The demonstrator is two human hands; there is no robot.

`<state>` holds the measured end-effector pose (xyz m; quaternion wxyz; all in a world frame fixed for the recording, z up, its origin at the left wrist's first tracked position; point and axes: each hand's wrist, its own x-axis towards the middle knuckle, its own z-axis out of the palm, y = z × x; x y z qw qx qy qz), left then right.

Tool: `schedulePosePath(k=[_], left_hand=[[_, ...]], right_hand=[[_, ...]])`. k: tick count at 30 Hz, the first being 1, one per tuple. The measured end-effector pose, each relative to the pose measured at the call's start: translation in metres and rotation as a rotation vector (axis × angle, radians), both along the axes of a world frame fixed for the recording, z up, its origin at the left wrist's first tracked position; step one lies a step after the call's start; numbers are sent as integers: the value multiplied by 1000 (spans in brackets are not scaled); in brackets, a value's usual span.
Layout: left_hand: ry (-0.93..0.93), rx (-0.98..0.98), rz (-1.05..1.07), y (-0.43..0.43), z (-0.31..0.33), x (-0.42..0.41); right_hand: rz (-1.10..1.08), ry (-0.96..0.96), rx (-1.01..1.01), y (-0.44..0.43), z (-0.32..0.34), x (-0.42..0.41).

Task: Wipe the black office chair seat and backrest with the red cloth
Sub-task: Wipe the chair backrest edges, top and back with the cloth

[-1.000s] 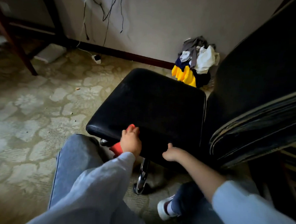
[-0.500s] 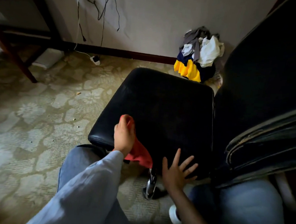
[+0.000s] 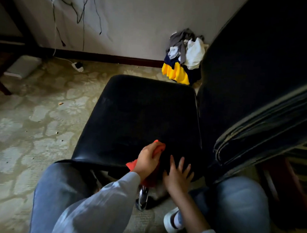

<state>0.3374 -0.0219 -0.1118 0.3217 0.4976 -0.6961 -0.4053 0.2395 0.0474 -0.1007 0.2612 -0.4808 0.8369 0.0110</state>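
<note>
The black office chair seat [image 3: 142,115] fills the middle of the view, its backrest [image 3: 258,68] rising on the right. My left hand [image 3: 147,160] grips the red cloth [image 3: 158,147] and presses it on the seat's near edge; red folds hang below the hand. My right hand [image 3: 179,176] lies flat beside it on the same near edge, fingers spread, holding nothing.
A pile of clothes [image 3: 184,57], yellow, white and grey, lies against the wall behind the seat. Cables [image 3: 79,14] hang down the wall to a plug [image 3: 78,66] on the patterned carpet [image 3: 24,127]. The chrome chair post [image 3: 143,199] stands between my knees.
My left hand has slid the red cloth rightward along the seat's near edge, close to my right hand. The right hand went from gripping the edge to lying flat with spread fingers.
</note>
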Motion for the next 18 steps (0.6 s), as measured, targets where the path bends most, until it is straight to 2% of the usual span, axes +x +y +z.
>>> schedulePosePath(k=[4, 10, 13, 18], left_hand=[[213, 104, 77, 1, 52, -28], [528, 35, -4, 1, 147, -83], [681, -21, -51, 5, 198, -108], [716, -249, -140, 11, 277, -139]], right_hand=[[121, 95, -175, -2, 44, -20], [88, 28, -695, 12, 128, -60], [126, 154, -1087, 21, 174, -76], [62, 438, -1588, 35, 239, -102]])
